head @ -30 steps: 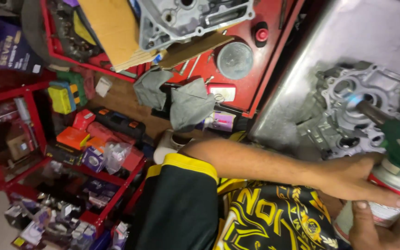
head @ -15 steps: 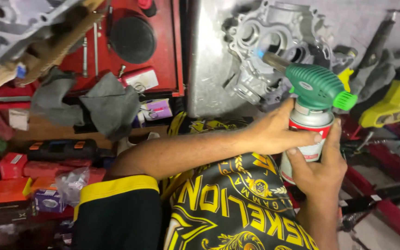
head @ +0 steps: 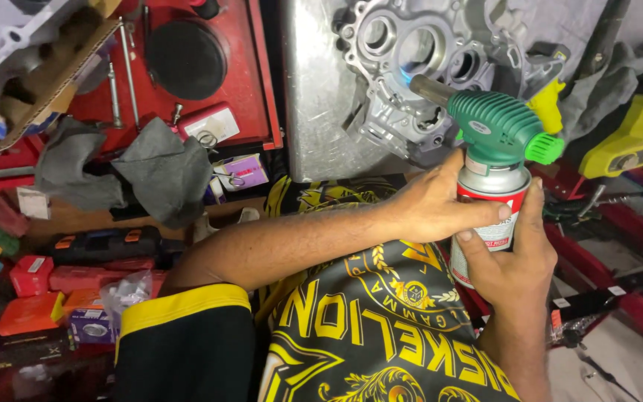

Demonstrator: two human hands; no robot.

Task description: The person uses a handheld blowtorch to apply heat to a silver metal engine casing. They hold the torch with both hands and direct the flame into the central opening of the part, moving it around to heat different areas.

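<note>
Evidently torch nozzle toward engine casing.

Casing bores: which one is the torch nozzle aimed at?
The large round bore at upper centre of the grey casing. The torch nozzle tip sits right below it; the smaller bores lie off to either side.

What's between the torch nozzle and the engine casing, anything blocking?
Nothing visible. Both hands, left hand and right hand, grip the gas can under the green torch head. Its nozzle points straight at a round opening in the engine casing on the metal tray, with open air between.
</note>
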